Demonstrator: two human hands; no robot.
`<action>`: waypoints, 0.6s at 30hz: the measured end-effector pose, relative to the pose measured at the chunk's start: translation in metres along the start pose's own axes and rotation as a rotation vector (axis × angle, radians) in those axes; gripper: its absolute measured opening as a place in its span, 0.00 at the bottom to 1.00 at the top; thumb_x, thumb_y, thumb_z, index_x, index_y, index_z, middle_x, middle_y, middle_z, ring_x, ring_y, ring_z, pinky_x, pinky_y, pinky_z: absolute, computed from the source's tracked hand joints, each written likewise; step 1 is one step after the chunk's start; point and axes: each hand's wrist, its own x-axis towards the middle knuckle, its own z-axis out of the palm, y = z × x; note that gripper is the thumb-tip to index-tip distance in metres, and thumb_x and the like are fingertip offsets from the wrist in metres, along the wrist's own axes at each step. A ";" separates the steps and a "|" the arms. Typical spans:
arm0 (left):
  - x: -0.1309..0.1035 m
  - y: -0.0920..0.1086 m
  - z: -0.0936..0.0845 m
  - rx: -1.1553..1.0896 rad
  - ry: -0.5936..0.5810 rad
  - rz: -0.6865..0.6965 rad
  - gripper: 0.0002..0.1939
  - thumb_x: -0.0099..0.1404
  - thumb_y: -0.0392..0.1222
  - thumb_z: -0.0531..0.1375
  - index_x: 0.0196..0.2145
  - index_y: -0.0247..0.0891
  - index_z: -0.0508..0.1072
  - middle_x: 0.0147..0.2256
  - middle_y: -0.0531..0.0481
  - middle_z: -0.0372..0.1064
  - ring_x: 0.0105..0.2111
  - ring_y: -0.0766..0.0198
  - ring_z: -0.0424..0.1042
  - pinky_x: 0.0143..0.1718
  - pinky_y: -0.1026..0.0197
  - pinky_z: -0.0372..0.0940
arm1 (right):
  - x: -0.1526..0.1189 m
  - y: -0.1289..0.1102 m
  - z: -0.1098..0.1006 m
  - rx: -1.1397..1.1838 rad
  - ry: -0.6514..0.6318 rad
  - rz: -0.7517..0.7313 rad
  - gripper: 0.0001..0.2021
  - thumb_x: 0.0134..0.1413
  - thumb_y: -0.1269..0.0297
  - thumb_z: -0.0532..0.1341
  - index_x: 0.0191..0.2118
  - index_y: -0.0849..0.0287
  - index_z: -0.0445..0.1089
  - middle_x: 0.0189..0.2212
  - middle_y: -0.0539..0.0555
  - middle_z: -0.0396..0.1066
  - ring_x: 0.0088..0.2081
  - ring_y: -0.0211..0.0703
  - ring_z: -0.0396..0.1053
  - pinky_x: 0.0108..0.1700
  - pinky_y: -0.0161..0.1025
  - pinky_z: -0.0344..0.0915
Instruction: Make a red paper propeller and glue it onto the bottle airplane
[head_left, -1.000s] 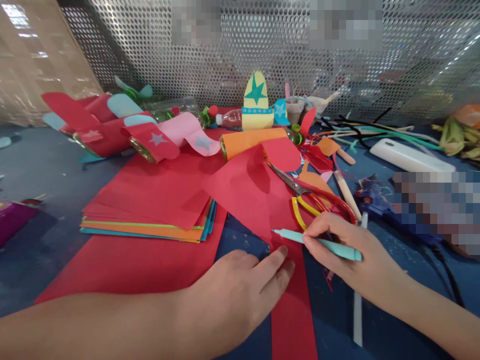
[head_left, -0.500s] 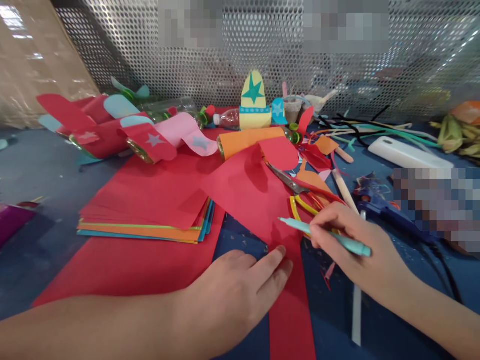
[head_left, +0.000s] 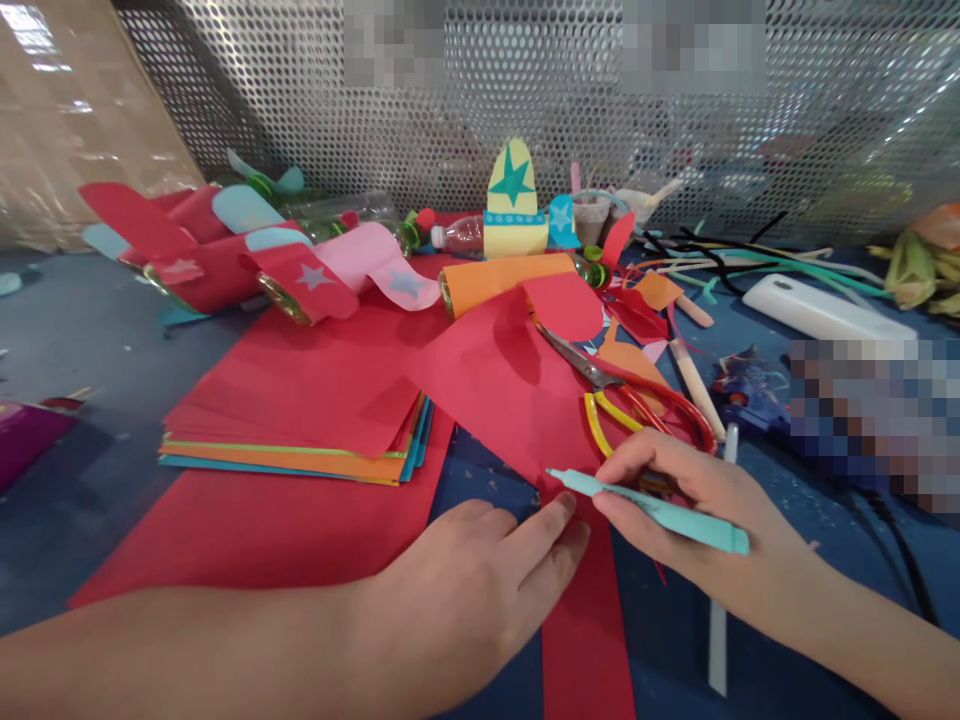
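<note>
My right hand point(head_left: 720, 510) is closed around a light teal marker point(head_left: 675, 515), its tip over the lower edge of a red paper sheet point(head_left: 487, 370). Beside that tip my left hand point(head_left: 480, 590) lies with its fingertips on a red strip point(head_left: 589, 620) that runs toward the front edge. Its fingers are stretched out and nothing shows in them. Scissors point(head_left: 600, 385) with red and yellow handles rest just beyond my right hand. To the left sits a stack of coloured paper point(head_left: 292, 400), red on top.
Paper-covered bottle models point(head_left: 217, 250) stand at the back left. An orange-wrapped bottle point(head_left: 510, 280) lies in the middle back. Farther right are a white glue stick point(head_left: 697, 390), a white oblong object point(head_left: 825, 310) and a blue glue gun point(head_left: 757, 400). A perforated metal panel point(head_left: 555, 110) closes the back.
My right hand and the marker have moved down and slightly left, bringing the tip near my left fingertips. My left hand has stayed almost in place. The view has shifted slightly.
</note>
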 end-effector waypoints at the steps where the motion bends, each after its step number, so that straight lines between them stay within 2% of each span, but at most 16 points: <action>1: 0.000 0.000 0.000 0.001 -0.004 0.000 0.21 0.65 0.34 0.51 0.55 0.27 0.64 0.48 0.36 0.70 0.25 0.62 0.70 0.24 0.57 0.65 | 0.000 0.001 0.001 -0.013 -0.001 0.000 0.03 0.60 0.62 0.58 0.34 0.52 0.64 0.21 0.44 0.65 0.17 0.32 0.61 0.18 0.31 0.56; 8: -0.001 0.000 0.000 0.006 -0.006 -0.006 0.19 0.66 0.34 0.50 0.54 0.30 0.65 0.49 0.38 0.70 0.25 0.61 0.70 0.24 0.57 0.66 | 0.000 0.003 0.002 -0.054 -0.025 -0.051 0.05 0.62 0.62 0.56 0.33 0.53 0.64 0.23 0.44 0.65 0.19 0.32 0.59 0.20 0.32 0.56; 13: -0.002 0.001 0.000 -0.010 0.004 0.007 0.19 0.65 0.34 0.51 0.54 0.29 0.65 0.50 0.36 0.68 0.26 0.62 0.70 0.24 0.57 0.65 | 0.003 0.001 0.002 -0.069 -0.001 -0.132 0.05 0.62 0.67 0.55 0.33 0.54 0.62 0.27 0.47 0.66 0.26 0.34 0.64 0.26 0.33 0.59; 18: -0.002 0.001 0.001 -0.003 0.002 0.000 0.19 0.65 0.34 0.52 0.54 0.29 0.65 0.48 0.36 0.70 0.26 0.62 0.70 0.25 0.57 0.66 | 0.003 0.002 0.003 -0.077 0.034 -0.148 0.04 0.62 0.68 0.55 0.34 0.53 0.61 0.29 0.48 0.66 0.29 0.37 0.67 0.30 0.35 0.62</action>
